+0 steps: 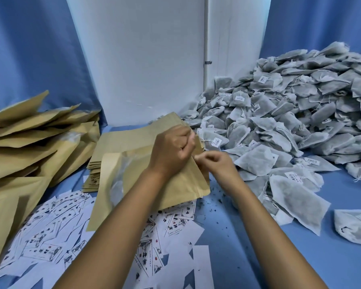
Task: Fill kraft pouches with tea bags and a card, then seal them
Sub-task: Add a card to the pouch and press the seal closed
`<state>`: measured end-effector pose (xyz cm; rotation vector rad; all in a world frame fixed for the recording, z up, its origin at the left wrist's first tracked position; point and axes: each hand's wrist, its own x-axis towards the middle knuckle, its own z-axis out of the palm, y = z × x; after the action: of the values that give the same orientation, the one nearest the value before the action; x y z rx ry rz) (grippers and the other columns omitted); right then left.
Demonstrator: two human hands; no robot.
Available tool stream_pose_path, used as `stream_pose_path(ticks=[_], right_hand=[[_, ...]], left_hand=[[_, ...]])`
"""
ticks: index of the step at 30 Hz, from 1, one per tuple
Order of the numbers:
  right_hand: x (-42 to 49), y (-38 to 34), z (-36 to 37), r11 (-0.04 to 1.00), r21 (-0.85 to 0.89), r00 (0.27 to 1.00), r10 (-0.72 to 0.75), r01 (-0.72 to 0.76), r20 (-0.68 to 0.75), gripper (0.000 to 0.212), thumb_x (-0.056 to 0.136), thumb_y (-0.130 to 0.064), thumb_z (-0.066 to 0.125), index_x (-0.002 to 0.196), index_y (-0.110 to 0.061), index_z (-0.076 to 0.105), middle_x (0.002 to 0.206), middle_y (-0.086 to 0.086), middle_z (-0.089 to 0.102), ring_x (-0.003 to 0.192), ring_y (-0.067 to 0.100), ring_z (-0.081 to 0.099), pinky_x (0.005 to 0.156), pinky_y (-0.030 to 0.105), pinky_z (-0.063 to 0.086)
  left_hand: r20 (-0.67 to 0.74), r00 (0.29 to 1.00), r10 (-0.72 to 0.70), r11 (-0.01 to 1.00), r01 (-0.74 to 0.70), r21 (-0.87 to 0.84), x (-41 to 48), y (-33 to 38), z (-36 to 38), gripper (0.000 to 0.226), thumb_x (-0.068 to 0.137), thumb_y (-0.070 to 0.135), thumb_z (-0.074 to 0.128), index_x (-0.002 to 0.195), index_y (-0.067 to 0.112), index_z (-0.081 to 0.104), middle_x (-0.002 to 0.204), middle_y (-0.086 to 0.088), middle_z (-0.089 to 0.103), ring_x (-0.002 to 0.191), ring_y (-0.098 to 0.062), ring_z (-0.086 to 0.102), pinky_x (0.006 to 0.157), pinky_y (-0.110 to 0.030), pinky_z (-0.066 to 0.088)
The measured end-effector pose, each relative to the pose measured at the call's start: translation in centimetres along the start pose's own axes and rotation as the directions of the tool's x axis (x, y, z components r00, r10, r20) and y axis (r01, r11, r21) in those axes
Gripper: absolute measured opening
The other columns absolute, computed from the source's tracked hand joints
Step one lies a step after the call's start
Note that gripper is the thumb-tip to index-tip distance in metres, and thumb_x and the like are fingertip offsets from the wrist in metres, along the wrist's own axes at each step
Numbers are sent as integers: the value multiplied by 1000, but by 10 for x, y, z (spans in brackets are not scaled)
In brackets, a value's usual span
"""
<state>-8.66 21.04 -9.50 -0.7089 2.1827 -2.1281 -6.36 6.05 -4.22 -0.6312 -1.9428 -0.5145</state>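
A kraft pouch (181,182) with a clear window lies tilted in the middle of the blue table. My left hand (173,147) grips its upper edge with curled fingers. My right hand (215,163) pinches the same edge just to the right of the left hand. A flat stack of empty kraft pouches (121,142) lies under and behind it. A big heap of grey tea bags (300,113) with white tags fills the right side. Printed white cards (56,230) lie scattered at the front left.
Filled kraft pouches (29,142) are piled at the left. A white panel (144,59) stands at the back between blue curtains. Dark tea crumbs (215,207) speckle the blue tabletop (290,257) in front of the tea bags.
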Motion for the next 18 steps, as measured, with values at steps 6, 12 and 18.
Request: stream_pose_path(ticks=[6,12,18], right_hand=[[8,13,9,892,263,929,344,-368,134,43,97,-47,42,122,-16,59,120,10,66,108,24,63,94,41,50],[23,-24,27,726,470,851,318,-503,419,64,95,-61,27,114,-11,63,102,11,70,93,22,69,78,39,56],[27,-48,31,671,426,794,492,-607,358,48,95,-44,45,61,-14,58,47,2,58,42,13,60,40,19,47]], left_hand=[[22,1000,-17,1000,16,24,4,2,-3,44,93,16,41,51,5,40,59,5,30,55,-13,32,48,-30,31],[222,974,-42,999,49,-24,4,3,-7,42,93,22,41,54,8,48,56,2,43,55,-18,43,53,-35,45],[344,927,148,989,-136,-59,-4,11,-12,44,90,20,46,58,-3,65,59,-15,61,60,-29,58,55,-38,49]])
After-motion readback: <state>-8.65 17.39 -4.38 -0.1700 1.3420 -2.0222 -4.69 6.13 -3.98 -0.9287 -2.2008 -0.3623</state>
